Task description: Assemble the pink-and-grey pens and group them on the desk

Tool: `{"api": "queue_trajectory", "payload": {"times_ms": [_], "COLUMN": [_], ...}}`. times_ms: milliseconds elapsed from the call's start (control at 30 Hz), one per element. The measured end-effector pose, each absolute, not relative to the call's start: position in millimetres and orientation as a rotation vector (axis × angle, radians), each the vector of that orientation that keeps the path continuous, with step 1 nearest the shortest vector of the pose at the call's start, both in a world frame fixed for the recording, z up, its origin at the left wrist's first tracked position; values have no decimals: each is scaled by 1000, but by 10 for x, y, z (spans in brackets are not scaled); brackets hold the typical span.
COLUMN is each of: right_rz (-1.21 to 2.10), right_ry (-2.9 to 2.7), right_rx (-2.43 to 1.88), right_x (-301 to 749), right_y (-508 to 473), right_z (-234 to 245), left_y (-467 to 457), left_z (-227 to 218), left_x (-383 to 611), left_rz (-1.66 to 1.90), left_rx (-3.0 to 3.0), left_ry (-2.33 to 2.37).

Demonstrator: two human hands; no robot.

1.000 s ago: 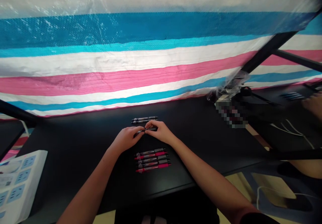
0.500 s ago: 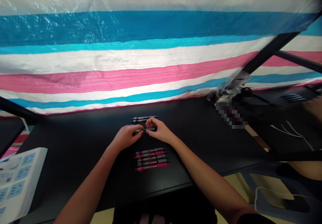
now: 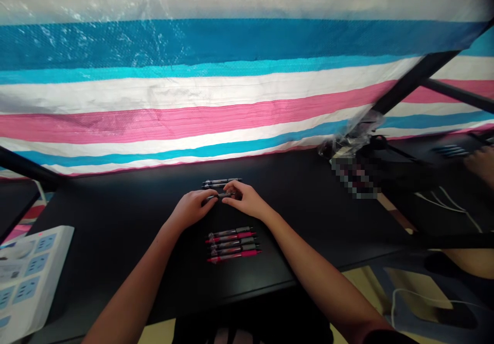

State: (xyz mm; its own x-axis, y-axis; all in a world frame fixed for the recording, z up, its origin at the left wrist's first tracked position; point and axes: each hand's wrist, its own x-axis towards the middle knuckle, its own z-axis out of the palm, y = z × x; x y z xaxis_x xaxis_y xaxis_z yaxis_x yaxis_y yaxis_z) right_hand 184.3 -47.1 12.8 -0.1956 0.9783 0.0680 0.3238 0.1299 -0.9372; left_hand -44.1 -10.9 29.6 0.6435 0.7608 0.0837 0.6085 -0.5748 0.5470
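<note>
The left hand point(image 3: 191, 209) had its fingers closed on a dark pen point(image 3: 223, 195) over the table point(image 3: 301, 205), hiding the pen's left end. Whether the right hand's point(image 3: 249, 201) curled fingers gripped the other end could not be told. That hand partly covered the far pens point(image 3: 216, 184). A co-worker's hand point(image 3: 481, 164) was cut off at the edge. Between the hands, more dark barrel showed than half a second earlier.
</note>
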Motion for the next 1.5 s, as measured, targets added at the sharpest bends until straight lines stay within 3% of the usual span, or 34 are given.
{"api": "queue_trajectory", "payload": {"times_ms": [1233,1500], "right_rz": [1041,1022], "right_ry": [-1719,-1697], "right_rx": [-1386,-1367], "right_x": [1938,1948], "right_y": [-449,-450], "right_z": [158,198], "left_y": [-82,-69], "left_z": [235,335], "left_x": [-463,-480], "left_rz": [628,1032], "left_rx": [2288,1617], "left_ry": [1010,1127]}}
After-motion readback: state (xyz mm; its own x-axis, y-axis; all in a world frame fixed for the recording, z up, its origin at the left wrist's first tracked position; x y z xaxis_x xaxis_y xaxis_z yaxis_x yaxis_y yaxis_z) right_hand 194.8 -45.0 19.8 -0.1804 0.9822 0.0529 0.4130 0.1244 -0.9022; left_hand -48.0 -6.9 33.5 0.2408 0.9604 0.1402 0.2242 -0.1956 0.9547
